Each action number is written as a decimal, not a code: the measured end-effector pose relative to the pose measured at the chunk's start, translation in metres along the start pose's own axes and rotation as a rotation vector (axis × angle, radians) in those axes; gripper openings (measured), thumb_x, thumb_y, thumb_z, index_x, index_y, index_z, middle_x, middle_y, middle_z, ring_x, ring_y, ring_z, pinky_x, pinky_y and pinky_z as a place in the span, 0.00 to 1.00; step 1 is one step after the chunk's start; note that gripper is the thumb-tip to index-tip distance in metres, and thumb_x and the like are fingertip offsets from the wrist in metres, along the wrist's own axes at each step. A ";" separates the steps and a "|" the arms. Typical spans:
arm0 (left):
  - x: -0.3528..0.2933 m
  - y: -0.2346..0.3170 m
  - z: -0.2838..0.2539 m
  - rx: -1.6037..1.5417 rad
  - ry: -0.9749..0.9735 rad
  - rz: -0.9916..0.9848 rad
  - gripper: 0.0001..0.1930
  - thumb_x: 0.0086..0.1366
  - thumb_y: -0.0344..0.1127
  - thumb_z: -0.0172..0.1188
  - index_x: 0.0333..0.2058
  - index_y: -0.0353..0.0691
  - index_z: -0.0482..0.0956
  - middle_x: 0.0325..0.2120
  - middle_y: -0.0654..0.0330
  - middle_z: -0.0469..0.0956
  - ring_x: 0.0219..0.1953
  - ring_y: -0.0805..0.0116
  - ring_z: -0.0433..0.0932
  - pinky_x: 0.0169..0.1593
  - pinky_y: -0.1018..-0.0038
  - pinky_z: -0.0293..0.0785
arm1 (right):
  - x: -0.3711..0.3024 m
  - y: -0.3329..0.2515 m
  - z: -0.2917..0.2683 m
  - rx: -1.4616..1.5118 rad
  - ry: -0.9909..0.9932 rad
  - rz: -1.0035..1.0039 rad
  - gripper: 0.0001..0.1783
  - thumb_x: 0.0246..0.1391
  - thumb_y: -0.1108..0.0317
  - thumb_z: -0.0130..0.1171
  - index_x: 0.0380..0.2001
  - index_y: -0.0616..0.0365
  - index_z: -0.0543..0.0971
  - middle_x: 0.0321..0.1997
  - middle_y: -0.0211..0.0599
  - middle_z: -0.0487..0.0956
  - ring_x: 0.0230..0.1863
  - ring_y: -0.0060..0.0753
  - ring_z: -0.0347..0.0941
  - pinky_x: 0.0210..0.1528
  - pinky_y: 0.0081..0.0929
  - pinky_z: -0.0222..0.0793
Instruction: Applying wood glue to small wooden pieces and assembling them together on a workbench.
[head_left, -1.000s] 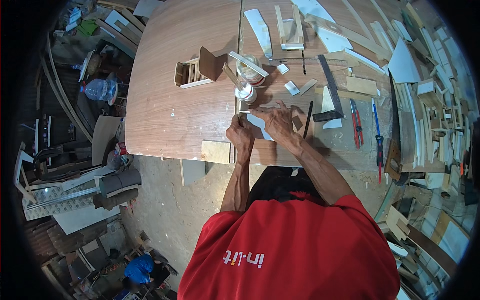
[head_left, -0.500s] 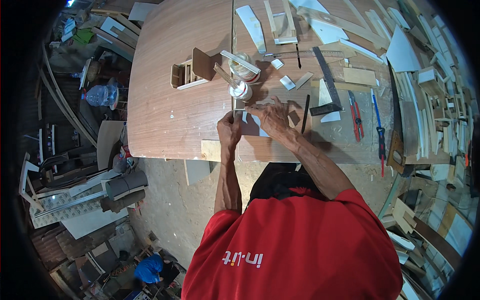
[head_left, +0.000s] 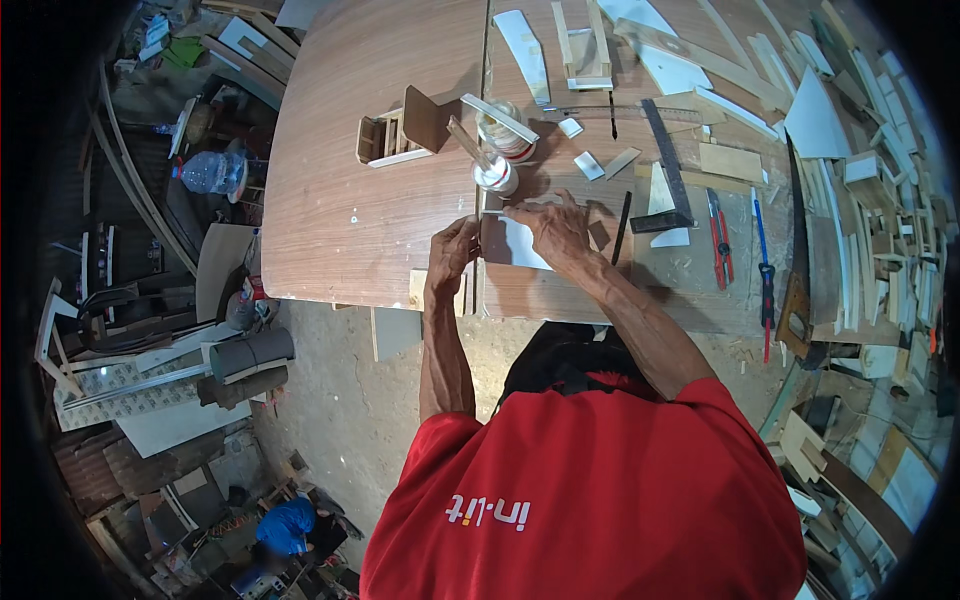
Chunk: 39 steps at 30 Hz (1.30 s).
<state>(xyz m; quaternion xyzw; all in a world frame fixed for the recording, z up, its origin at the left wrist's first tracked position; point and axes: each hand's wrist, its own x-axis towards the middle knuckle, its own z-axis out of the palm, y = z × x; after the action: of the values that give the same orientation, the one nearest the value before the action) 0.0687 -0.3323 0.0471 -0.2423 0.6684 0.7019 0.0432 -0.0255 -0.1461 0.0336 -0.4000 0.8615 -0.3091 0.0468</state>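
Observation:
A thin pale strip [head_left: 493, 212] lies at the far edge of a small white panel [head_left: 519, 243] near the table's front. My right hand [head_left: 562, 238] reaches over the panel, its forefinger and thumb closed at the strip's right end. At the panel's left edge is my left hand [head_left: 453, 256], fingers pinched together near the strip's left end; what is between them is hidden. Just beyond the strip stands a white pot [head_left: 496, 181] with a wooden stick [head_left: 467, 143] leaning out of it. Behind that is a clear jar [head_left: 511, 140] with a white strip [head_left: 500, 117] across its top.
A small slatted wooden piece [head_left: 392, 140] sits on the table [head_left: 330, 220] to the left. Rightward lie a dark try square [head_left: 668, 170], red-handled cutter [head_left: 720, 240], screwdriver [head_left: 766, 280] and handsaw [head_left: 796, 310]. Wood offcuts [head_left: 860, 230] crowd the right side. A person in blue [head_left: 286, 527] is at lower left.
The whole view has shifted, so the table appears farther right. My left hand has drawn slightly left, showing more of the white panel. My right hand stays at the strip.

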 end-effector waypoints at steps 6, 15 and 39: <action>-0.002 0.007 0.014 0.243 0.140 -0.044 0.23 0.64 0.40 0.57 0.49 0.25 0.72 0.41 0.52 0.79 0.39 0.69 0.78 0.44 0.75 0.73 | 0.001 -0.005 -0.008 -0.024 -0.052 0.035 0.19 0.55 0.76 0.47 0.45 0.43 0.81 0.47 0.31 0.81 0.44 0.33 0.78 0.62 0.50 0.56; -0.008 -0.004 0.042 0.821 0.484 0.319 0.13 0.58 0.41 0.60 0.29 0.35 0.78 0.20 0.46 0.78 0.27 0.45 0.79 0.30 0.61 0.73 | 0.000 -0.003 -0.003 0.015 0.013 0.022 0.20 0.53 0.77 0.49 0.45 0.44 0.80 0.46 0.30 0.81 0.46 0.35 0.77 0.63 0.52 0.54; -0.015 -0.005 0.016 0.471 0.613 0.204 0.14 0.58 0.39 0.61 0.36 0.32 0.81 0.25 0.49 0.81 0.25 0.60 0.80 0.31 0.67 0.74 | 0.051 0.004 -0.054 0.461 0.365 0.566 0.35 0.55 0.41 0.50 0.48 0.66 0.68 0.32 0.45 0.77 0.34 0.39 0.75 0.35 0.34 0.71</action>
<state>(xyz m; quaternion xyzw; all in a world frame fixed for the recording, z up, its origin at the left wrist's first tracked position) 0.0796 -0.3128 0.0481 -0.3564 0.8137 0.4251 -0.1738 -0.0806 -0.1539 0.0833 -0.0646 0.8399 -0.5350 0.0648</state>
